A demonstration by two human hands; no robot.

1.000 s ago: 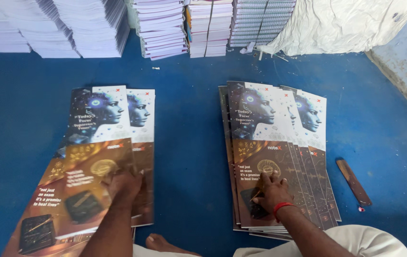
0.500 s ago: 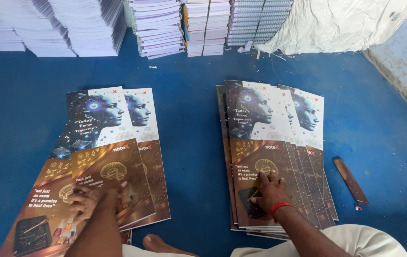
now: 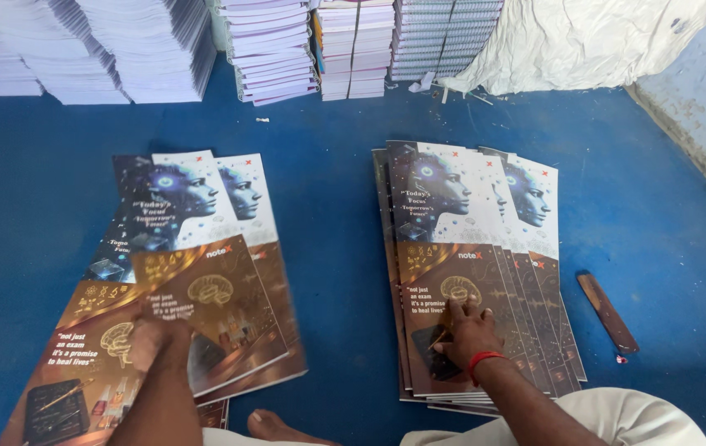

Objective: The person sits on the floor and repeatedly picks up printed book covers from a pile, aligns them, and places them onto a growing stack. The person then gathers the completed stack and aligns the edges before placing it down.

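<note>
- Item, left hand [image 3: 157, 340]: I log it palm-down on the lower part of the top printed cover sheet [image 3: 204, 310] of the left pile [image 3: 196, 215]. Fingers look loosely spread and pressed flat; the edges are blurred, so I cannot tell whether any fingertip pinches the sheet.
- Item, right hand [image 3: 466, 332]: flat on the lower half of the right pile [image 3: 473, 264], fingers spread, tips pushing into the top sheet. A red band sits on the wrist.
- Item, left pile: fanned and skewed, top sheet rotated against those beneath. Risk, in my judgement: a glossy sheet sliding under a flat palm could drag its neighbour along, so two move as one, or the pile could drift further out of square.
- Item, right pile: staggered to the right, edges stepped. Risk: pressing down while drawing off one sheet may crease a corner or pull the stagger apart.
- Item, brown wooden strip [image 3: 608, 312]: lies on the blue floor [image 3: 336, 206], near the right pile but apart from it. Risk: a sliding sheet could catch on it.
- Item, bare foot [image 3: 274, 427]: between the piles at the bottom edge. Risk: it could scuff a cover that slips that way.
- Item, stacked white bundles [image 3: 274, 49]: against the far wall, well apart; no hazard noted.
</note>
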